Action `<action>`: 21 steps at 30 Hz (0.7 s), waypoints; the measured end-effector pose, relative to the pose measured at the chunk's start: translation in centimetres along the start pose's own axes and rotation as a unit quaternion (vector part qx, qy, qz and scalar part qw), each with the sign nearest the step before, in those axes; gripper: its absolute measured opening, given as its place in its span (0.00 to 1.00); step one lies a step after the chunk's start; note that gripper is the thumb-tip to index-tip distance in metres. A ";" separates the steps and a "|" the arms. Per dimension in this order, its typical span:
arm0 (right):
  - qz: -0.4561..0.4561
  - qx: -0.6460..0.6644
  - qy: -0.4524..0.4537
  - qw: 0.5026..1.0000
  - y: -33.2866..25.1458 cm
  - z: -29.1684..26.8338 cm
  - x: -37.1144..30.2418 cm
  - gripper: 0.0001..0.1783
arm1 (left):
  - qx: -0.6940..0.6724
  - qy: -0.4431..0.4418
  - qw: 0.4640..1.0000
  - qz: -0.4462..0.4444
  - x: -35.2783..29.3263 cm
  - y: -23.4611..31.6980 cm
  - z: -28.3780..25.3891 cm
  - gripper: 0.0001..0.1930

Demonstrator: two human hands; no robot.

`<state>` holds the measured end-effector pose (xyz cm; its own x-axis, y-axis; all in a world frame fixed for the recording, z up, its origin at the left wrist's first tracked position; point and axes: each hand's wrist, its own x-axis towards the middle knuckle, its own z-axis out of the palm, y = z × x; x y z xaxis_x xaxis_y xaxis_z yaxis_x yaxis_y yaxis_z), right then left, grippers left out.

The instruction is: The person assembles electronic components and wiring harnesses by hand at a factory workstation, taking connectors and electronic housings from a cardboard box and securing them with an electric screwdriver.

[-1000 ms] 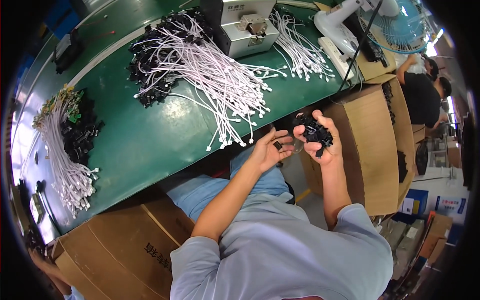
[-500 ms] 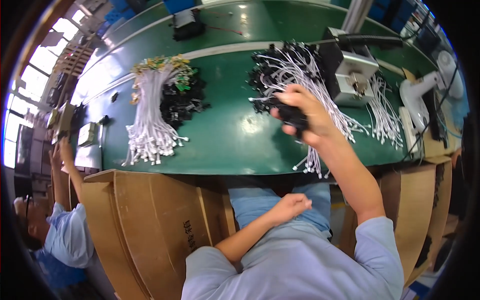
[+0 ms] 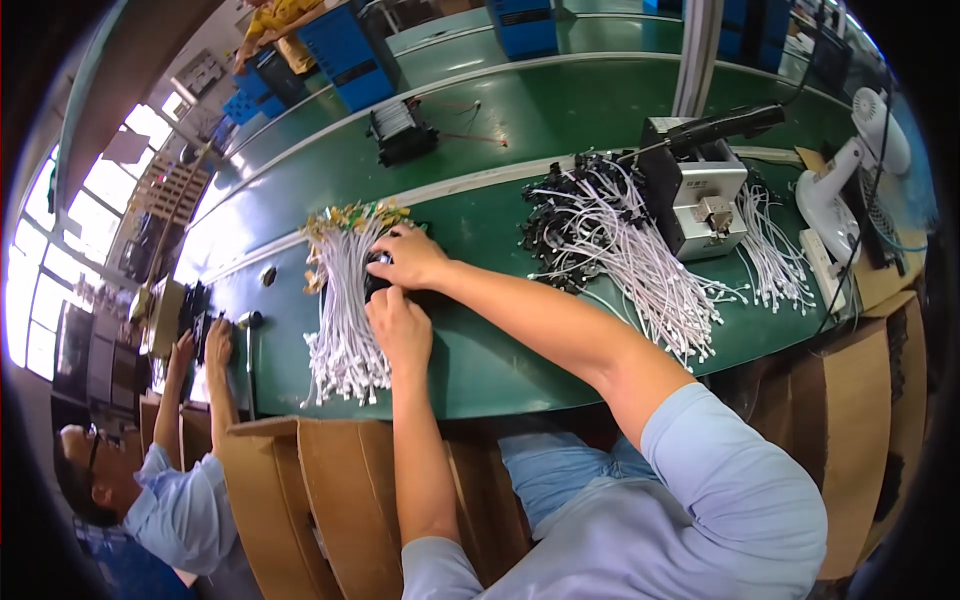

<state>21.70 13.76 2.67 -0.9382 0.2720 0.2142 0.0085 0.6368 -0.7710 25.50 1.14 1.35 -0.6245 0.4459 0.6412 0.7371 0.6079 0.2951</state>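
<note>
At the far left, a co-worker's hands (image 3: 217, 343) are seen well apart from the work. Nearer, a bundle of white cables (image 3: 345, 330) is laid on the green table (image 3: 480, 375), with its white plugs toward the near edge. The black parts (image 3: 373, 284) are set against the bundle's right side, mostly covered by the hands. The left hand (image 3: 402, 328) is curled at that edge, fingertips bunched; whether anything is pinched cannot be told. The right hand (image 3: 412, 258) is arched just beyond it, thumb and fingers bent around something black; a firm grip cannot be confirmed.

The black parts would best be gathered from the side away from the cables, with light fingertips, so that no strand is snagged and the bundle is kept straight.

Faint lettering is borne by a tall blue box (image 3: 345, 60), and small dark print by the silver machine (image 3: 708, 190) at right. No label can be made out on the cables.
</note>
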 end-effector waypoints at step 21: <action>-0.222 -0.052 -0.056 0.972 -2.9 -8.3 -6.7 0.19 | -0.125 -0.221 0.948 0.190 -6.6 12.6 0.3 0.19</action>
<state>30.82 16.10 8.50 -0.8886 -0.1232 0.4418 -0.3774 0.7439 -0.5516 38.84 6.10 0.63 -0.3082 0.8673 0.3910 0.9343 0.1986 0.2960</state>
